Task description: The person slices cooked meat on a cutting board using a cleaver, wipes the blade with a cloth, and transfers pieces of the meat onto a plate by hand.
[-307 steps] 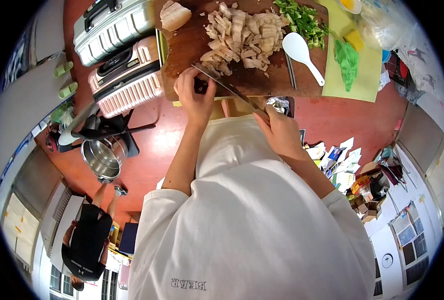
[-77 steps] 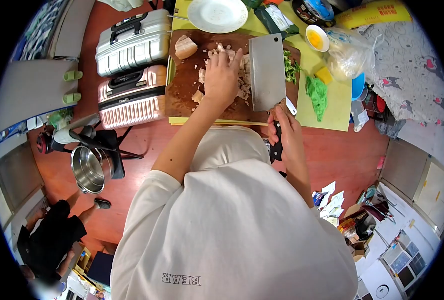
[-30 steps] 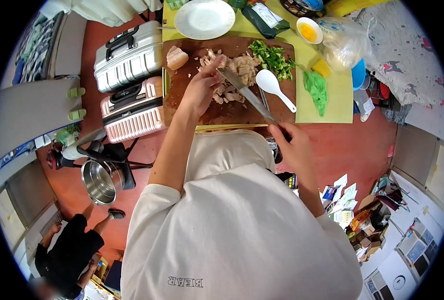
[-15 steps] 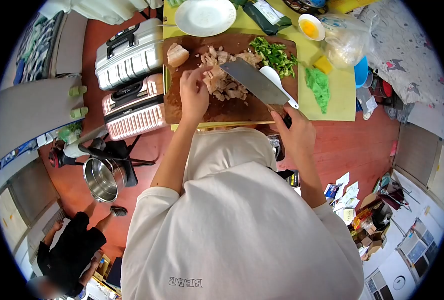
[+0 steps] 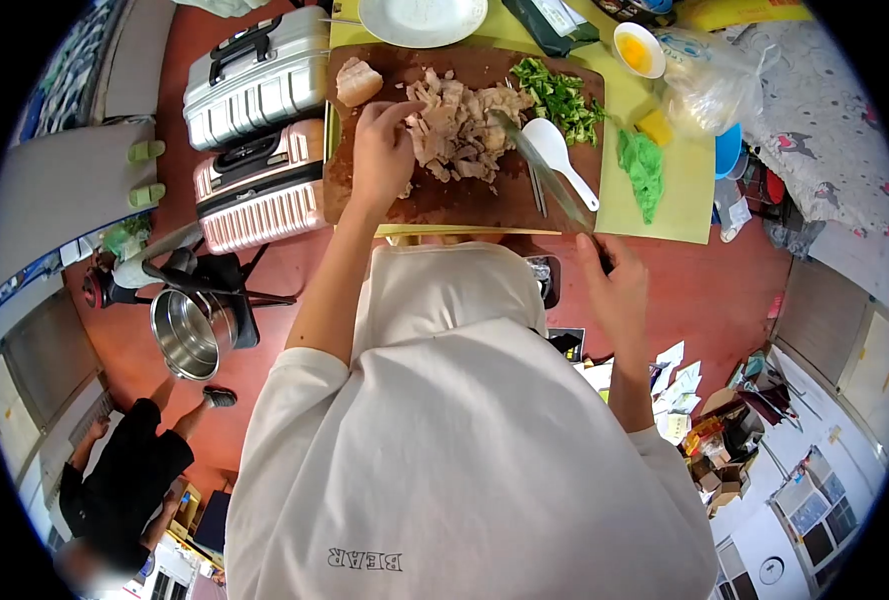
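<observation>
My right hand (image 5: 617, 280) is closed around the dark handle of a cleaver (image 5: 548, 172). Its blade is turned nearly edge-on and reaches over the cutting board (image 5: 465, 212) to the right side of a heap of chopped meat (image 5: 462, 135). At the left of that heap, my left hand (image 5: 383, 155) has bent fingers and thumb apart, close to or touching the pieces. An uncut chunk of meat (image 5: 358, 82) lies beyond it. Chopped green vegetable (image 5: 562, 102) sits at the board's right, with a white spoon (image 5: 553, 150) and chopsticks (image 5: 538, 193) near the blade.
A white plate (image 5: 423, 20) stands behind the board. To the right are a bowl with yellow contents (image 5: 639, 50), a clear plastic bag (image 5: 707, 85) and a green cloth-like bag (image 5: 642, 172). Suitcases (image 5: 260, 190) stand left of the table. Another person (image 5: 130, 470) is at lower left.
The cleaver has turned from flat to nearly edge-on and shifted right, uncovering more meat and the chopsticks. My right hand moved slightly right and down in view; my left stays by the meat.
</observation>
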`<action>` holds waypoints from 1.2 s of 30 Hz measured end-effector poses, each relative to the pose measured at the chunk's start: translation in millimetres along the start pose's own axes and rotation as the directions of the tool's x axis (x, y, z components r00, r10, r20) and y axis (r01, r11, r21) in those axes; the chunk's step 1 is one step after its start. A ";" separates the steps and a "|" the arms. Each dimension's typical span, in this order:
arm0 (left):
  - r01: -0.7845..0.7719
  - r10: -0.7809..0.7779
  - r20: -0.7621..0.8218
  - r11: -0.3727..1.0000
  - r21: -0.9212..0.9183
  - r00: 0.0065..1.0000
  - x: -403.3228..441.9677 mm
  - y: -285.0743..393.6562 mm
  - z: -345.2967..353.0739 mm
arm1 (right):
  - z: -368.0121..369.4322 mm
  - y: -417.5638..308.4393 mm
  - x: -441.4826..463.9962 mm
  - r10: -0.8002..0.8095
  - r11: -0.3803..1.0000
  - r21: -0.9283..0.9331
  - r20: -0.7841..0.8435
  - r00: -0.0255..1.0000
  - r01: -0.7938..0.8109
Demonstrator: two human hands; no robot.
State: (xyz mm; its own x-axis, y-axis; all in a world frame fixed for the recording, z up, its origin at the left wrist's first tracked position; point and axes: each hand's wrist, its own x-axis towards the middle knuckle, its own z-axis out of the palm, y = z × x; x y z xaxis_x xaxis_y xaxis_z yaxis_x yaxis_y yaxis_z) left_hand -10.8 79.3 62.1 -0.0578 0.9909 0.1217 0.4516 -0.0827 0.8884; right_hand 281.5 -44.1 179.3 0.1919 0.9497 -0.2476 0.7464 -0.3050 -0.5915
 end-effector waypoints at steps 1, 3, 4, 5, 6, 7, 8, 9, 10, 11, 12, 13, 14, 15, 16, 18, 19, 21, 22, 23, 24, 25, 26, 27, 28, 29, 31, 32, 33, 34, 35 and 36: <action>0.093 -0.093 -0.018 0.995 -0.024 0.995 -10.4 10.3 -8.9 | 6.0 4.1 1.4 0.021 0.996 0.084 0.027 0.999 -0.023; 0.105 -0.104 -0.066 0.994 0.007 0.992 -36.2 -0.1 -16.4 | 17.0 3.6 2.2 0.048 0.984 0.169 0.065 0.997 -0.058; 0.114 -0.110 -0.119 0.993 0.035 0.987 -49.0 -7.0 -18.7 | 26.6 -2.8 1.0 0.016 0.972 0.231 0.064 0.998 -0.030; 0.125 -0.120 -0.115 0.991 0.041 0.986 -62.0 -13.6 -19.6 | 35.4 -7.6 0.0 -0.014 0.956 0.293 0.061 0.998 -0.004; 0.056 -0.034 -0.141 0.987 0.151 0.989 -72.8 -17.0 -20.7 | 44.5 -7.6 -0.1 -0.008 0.956 0.293 0.072 0.997 -0.014; -0.014 0.056 -0.157 0.966 0.259 0.986 -80.5 -20.8 -21.8 | 55.7 -4.7 0.5 -0.021 0.961 0.276 0.123 0.992 -0.014; -0.006 0.048 -0.153 0.965 0.262 0.987 -87.4 -24.6 -21.9 | 65.8 -2.2 1.0 -0.033 0.966 0.258 0.175 0.984 -0.014; -0.032 0.074 -0.123 0.948 0.316 0.990 -92.0 -25.4 -21.0 | 72.0 -6.5 2.8 -0.066 0.973 0.228 0.208 0.976 0.018; -0.059 0.099 -0.090 0.928 0.367 0.991 -95.0 -26.6 -19.3 | 75.8 -11.4 2.4 -0.061 0.974 0.228 0.215 0.975 0.010; -0.061 0.093 -0.087 0.945 0.323 0.992 -96.9 -28.5 -16.5 | 79.1 -17.4 2.2 -0.070 0.979 0.204 0.256 0.964 0.017; -0.053 0.083 -0.080 0.944 0.324 0.993 -98.2 -29.2 -13.9 | 81.6 -23.4 2.0 -0.077 0.983 0.180 0.297 0.952 0.024; -0.044 0.076 -0.100 0.957 0.288 0.992 -98.5 -30.1 -11.0 | 85.0 -25.2 2.1 -0.069 0.984 0.180 0.304 0.950 0.014; -0.035 0.067 -0.119 0.967 0.252 0.991 -98.2 -31.8 -8.5 | 88.7 -26.4 2.4 -0.100 0.990 0.123 0.312 0.945 0.064; -0.059 0.093 -0.124 0.965 0.257 0.988 -96.4 -33.4 -6.9 | 92.3 -27.0 2.4 -0.129 0.991 0.067 0.323 0.937 0.113; -0.050 0.082 -0.116 0.965 0.258 0.990 -96.0 -34.4 -5.6 | 95.5 -27.4 2.5 -0.157 0.987 0.012 0.336 0.929 0.163; -0.047 0.088 -0.143 0.963 0.266 0.986 -95.3 -38.1 -1.9 | 97.5 -29.0 3.4 -0.143 0.988 -0.005 0.369 0.918 0.156; -0.042 0.079 -0.133 0.963 0.265 0.988 -96.1 -41.1 0.1 | 97.8 -29.7 4.1 -0.138 0.987 -0.023 0.393 0.909 0.160; -0.002 0.045 -0.169 0.970 0.244 0.985 -97.7 -45.8 3.7 | 99.4 -30.2 6.0 -0.131 0.987 -0.032 0.399 0.908 0.156; 0.004 0.036 -0.161 0.971 0.241 0.986 -98.2 -47.6 4.5 | 100.1 -29.7 6.0 -0.135 0.986 -0.039 0.398 0.907 0.164; -0.002 0.043 -0.166 0.971 0.238 0.985 -98.1 -49.3 4.9 | 101.4 -28.4 6.6 -0.126 0.987 -0.042 0.404 0.906 0.156; -0.009 0.051 -0.172 0.972 0.235 0.984 -97.5 -49.1 5.2 | 102.7 -27.0 7.8 -0.130 0.986 -0.044 0.402 0.906 0.161; -0.005 0.045 -0.169 0.973 0.232 0.985 -96.5 -48.1 5.8 | 103.3 -26.2 9.1 -0.137 0.985 -0.045 0.399 0.907 0.168; -0.005 0.045 -0.170 0.974 0.228 0.984 -95.0 -46.7 5.9 | 103.1 -26.6 10.3 -0.133 0.985 -0.047 0.401 0.906 0.166; -0.007 0.046 -0.171 0.974 0.225 0.984 -94.4 -46.3 6.1 | 102.9 -27.9 11.5 -0.123 0.985 -0.061 0.409 0.904 0.162; -0.006 0.045 -0.168 0.975 0.223 0.985 -94.6 -47.1 7.0 | 103.3 -28.5 12.2 -0.112 0.985 -0.075 0.416 0.902 0.157; 0.013 0.028 -0.181 0.976 0.218 0.983 -94.4 -47.8 8.2 | 104.2 -28.5 12.5 -0.108 0.985 -0.077 0.415 0.903 0.153; 0.029 0.012 -0.190 0.977 0.210 0.982 -93.6 -48.5 10.0 | 106.2 -28.7 13.5 -0.127 0.984 -0.059 0.419 0.899 0.167; 0.043 -0.006 -0.189 0.981 0.188 0.982 -93.6 -48.6 9.9 | 108.4 -28.5 13.9 -0.124 0.985 -0.059 0.417 0.900 0.163; 0.056 -0.024 -0.189 0.984 0.167 0.982 -93.1 -49.0 10.0 | 111.8 -27.6 15.3 -0.133 0.984 -0.055 0.427 0.894 0.172; 0.055 -0.023 -0.186 0.984 0.167 0.982 -92.7 -49.4 9.7 | 114.5 -27.1 17.0 -0.143 0.982 -0.050 0.438 0.888 0.182; 0.057 -0.026 -0.195 0.986 0.158 0.980 -92.4 -49.9 8.8 | 116.6 -27.6 18.6 -0.140 0.983 -0.049 0.437 0.888 0.179; 0.060 -0.028 -0.204 0.987 0.149 0.979 -92.3 -51.0 8.2 | 118.7 -28.1 20.1 -0.156 0.977 -0.058 0.454 0.877 0.204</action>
State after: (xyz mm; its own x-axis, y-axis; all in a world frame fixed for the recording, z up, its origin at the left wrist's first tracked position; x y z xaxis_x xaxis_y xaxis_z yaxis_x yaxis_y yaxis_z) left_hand -21.2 -7.0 1.9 -0.2506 0.9504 0.1840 0.5749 -0.0068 0.8182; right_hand 188.8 -24.8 99.9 -0.2376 0.8483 -0.4732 0.8055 -0.1002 -0.5841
